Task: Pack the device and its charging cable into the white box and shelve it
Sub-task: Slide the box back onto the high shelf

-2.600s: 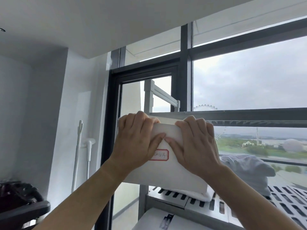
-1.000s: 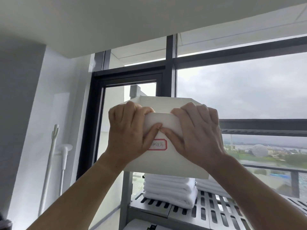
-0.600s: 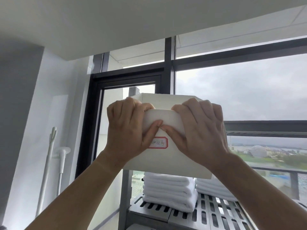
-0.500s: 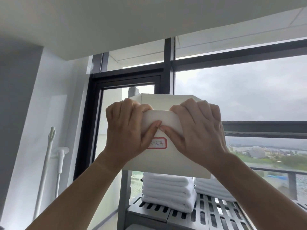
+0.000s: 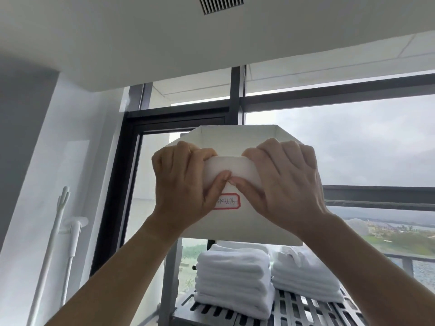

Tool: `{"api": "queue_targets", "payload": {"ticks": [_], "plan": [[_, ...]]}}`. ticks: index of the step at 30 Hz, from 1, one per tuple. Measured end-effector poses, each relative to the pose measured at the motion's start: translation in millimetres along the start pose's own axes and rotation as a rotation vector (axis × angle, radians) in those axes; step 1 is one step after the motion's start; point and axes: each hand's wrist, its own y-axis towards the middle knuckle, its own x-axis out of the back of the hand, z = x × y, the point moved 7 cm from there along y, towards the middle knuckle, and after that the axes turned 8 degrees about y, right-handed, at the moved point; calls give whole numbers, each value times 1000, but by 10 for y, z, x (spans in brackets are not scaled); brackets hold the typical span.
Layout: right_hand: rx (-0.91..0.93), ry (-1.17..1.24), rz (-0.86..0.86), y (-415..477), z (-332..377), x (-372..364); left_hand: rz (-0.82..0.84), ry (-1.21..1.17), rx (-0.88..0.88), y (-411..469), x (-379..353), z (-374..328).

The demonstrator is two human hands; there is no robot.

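A: Where's the white cardboard box?

B: Held up overhead, in front of the dark-framed window, above two stacks of folded white towels on a grey slotted metal shelf.

A: And the hands?

B: The left hand and right hand both clamp its near wall, fingers hooked over the rim, thumbs pressing a white rounded flap against the front. The thumb tips touch.

A: Any writing?

B: A red-bordered white label under the thumbs, handwritten in dark ink; it appears upside down and I can't read it.
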Motion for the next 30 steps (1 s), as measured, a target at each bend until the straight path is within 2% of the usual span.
{"api": "queue_targets", "payload": {"ticks": [4, 10, 16, 20, 26, 30], "plan": [[-34, -12, 55, -50, -156, -164, 11, 2, -24, 7, -209, -47], [-18, -3, 109, -173, -326, -457, 73, -8, 34, -172, -572, -38], [-31, -44, 140, -185, -594, -769, 272, -40, -52, -269, -1047, -17], [-105, 5, 112, -299, -767, -932, 347, 86, -180, -724, -1203, -194], [-202, 98, -8, -354, -902, -1115, 424, 143, -180, -670, -1398, -225], [-124, 85, 56, -523, -832, -1273, 448, 115, -192, -561, -1470, -164]]}}
